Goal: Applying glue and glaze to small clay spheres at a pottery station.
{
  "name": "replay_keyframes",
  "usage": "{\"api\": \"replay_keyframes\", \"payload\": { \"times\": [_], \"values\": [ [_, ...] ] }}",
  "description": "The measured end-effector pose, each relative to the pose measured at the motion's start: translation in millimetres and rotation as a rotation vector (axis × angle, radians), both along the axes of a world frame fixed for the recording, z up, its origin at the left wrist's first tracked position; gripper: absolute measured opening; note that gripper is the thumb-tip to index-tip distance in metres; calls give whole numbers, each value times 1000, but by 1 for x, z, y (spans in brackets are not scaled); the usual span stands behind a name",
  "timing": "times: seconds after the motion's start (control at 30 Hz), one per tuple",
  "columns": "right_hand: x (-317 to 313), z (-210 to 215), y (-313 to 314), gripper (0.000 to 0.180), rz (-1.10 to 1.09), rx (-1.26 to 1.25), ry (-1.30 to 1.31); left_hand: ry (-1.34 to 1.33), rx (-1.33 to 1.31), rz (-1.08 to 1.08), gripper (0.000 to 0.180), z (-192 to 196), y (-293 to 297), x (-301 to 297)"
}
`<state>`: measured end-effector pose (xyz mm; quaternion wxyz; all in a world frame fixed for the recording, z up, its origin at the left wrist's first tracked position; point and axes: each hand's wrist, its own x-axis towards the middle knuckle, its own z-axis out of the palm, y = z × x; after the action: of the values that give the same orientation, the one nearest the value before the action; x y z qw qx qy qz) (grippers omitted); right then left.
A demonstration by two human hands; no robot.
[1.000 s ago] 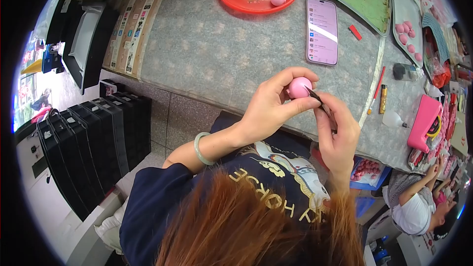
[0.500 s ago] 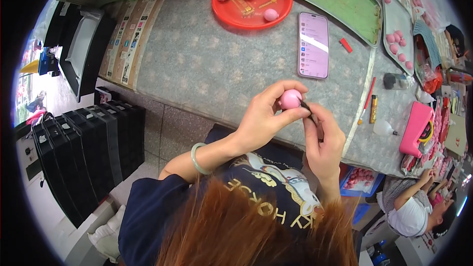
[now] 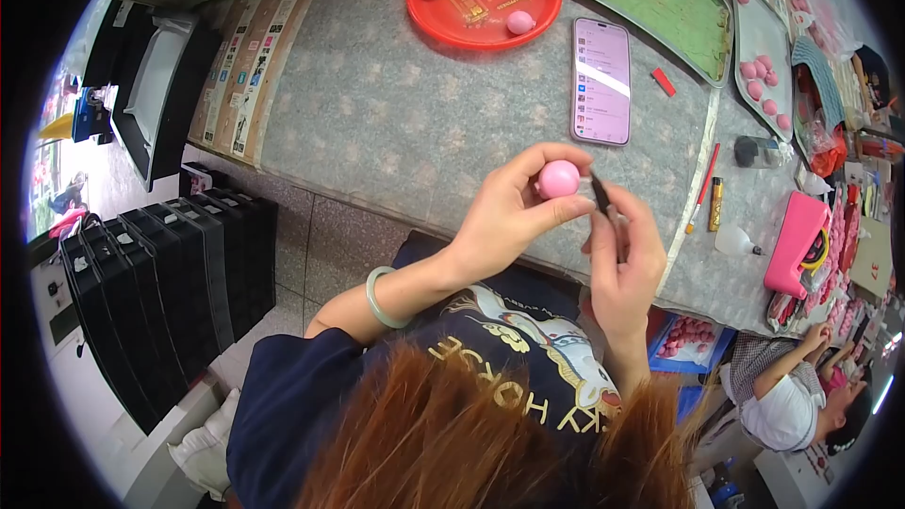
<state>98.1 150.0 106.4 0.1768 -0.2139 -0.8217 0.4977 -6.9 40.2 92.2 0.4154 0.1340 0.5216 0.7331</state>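
Between the thumb and curled fingers of my left hand point(image 3: 504, 212) sits a small round pink ball point(image 3: 559, 179), smooth and shiny, with a little bump at its lower left side. My right hand point(image 3: 627, 259) grips a slim dark pointed tool point(image 3: 601, 196) like a pen or small blade; its exact kind is unclear. The tool's tip points up, just right of the ball and apart from it, close to my left fingertips. Both hands are held above the near edge of the grey-covered table point(image 3: 396, 123).
Beyond my hands lie a phone point(image 3: 600, 85) and a red plate point(image 3: 452, 24) with several pink balls. Green point(image 3: 660, 14) and grey point(image 3: 754, 33) trays hold more. At right are a squeeze bottle point(image 3: 735, 241), a pink case point(image 3: 797, 245) and a co-worker point(image 3: 787, 410). Black crates point(image 3: 170, 292) stand left.
The dark tool has come away from the ball's right side and now points more upward. The ball has turned a little in my left hand and risen slightly in the view.
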Motion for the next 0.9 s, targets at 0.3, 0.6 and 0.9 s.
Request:
{"api": "replay_keyframes", "payload": {
  "times": [0.3, 0.6, 0.9],
  "values": [
    [1, 8, 6, 36, 101, 145, 40, -17, 67, 10, 40, 5, -2, 1],
    [-3, 13, 2, 36, 132, 204, 27, 52, -2, 21, 36, 3, -2, 1],
    [-4, 5, 4, 35, 126, 157, 59, 122, -27, 123, 32, -3, 3, 7]
  ]
}}
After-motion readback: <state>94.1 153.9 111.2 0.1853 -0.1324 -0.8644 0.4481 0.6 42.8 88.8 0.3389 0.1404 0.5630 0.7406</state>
